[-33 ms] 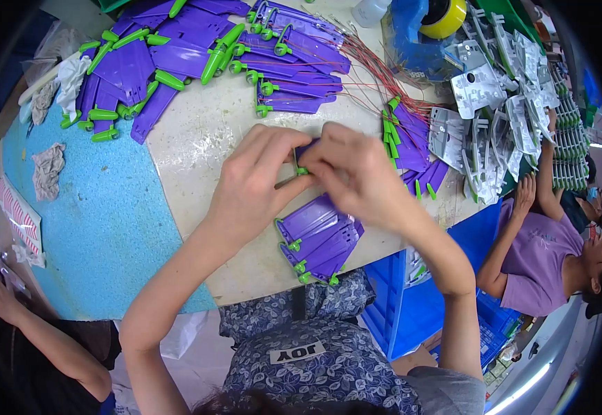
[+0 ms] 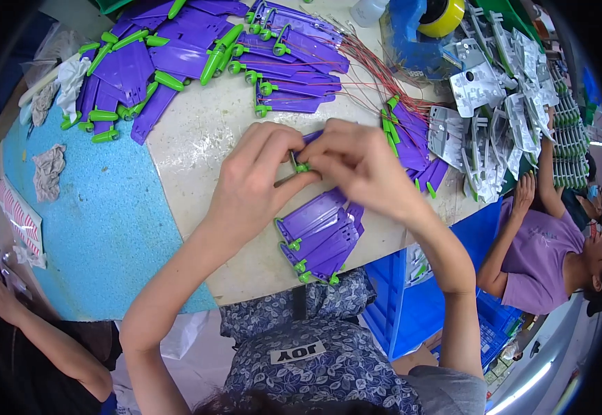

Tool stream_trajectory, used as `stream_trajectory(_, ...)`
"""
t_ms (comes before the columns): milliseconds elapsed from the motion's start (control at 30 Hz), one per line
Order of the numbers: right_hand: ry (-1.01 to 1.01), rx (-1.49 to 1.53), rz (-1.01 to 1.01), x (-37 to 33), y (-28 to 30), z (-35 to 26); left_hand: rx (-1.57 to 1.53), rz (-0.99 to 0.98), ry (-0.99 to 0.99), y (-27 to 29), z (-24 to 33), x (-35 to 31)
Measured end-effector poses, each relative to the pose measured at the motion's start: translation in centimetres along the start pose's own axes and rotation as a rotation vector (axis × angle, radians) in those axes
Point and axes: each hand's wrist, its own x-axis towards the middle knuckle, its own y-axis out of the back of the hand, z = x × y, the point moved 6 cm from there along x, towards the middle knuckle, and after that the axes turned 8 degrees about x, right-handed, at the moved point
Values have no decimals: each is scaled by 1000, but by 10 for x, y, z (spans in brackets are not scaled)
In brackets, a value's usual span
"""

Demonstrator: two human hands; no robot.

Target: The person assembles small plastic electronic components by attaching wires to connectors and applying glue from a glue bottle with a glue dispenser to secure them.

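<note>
Over the middle of the table, my left hand (image 2: 246,181) pinches a purple wing-shaped plastic part with a green end (image 2: 302,167). My right hand (image 2: 367,166) closes its fingers on the same part from the other side and is slightly blurred. Most of this part is hidden behind my fingers. Just below my hands lies a fanned stack of similar purple wing-shaped parts (image 2: 318,235), their green round ends toward the table's near edge. Beyond my hands, a row of purple parts with green ends (image 2: 294,93) trails thin red wires (image 2: 377,69).
A heap of purple and green parts (image 2: 125,72) lies far left. At right are more purple parts (image 2: 411,138) and a pile of silver-grey shells (image 2: 481,90). A blue tape dispenser (image 2: 411,31) holds yellow tape. Blue crates (image 2: 387,297) stand below. Co-workers sit on both sides.
My right hand's fingers have shifted slightly on the part. A little more of the green end shows between my hands.
</note>
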Motion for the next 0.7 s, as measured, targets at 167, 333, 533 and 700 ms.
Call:
stream_trajectory(167, -104, -112, 338, -2, 11, 8, 189, -35, -28, 0, 8, 2)
stream_trajectory(333, -213, -181, 333, 3, 33, 8, 306, -54, -273, 5, 11, 16)
stream_trajectory(533, -71, -344, 330, 1, 38, -1, 188, -230, -387, -2, 10, 24)
stream_trajectory(700, -20, -67, 58, 2, 28, -17, 120, -154, -305, 3, 2, 22)
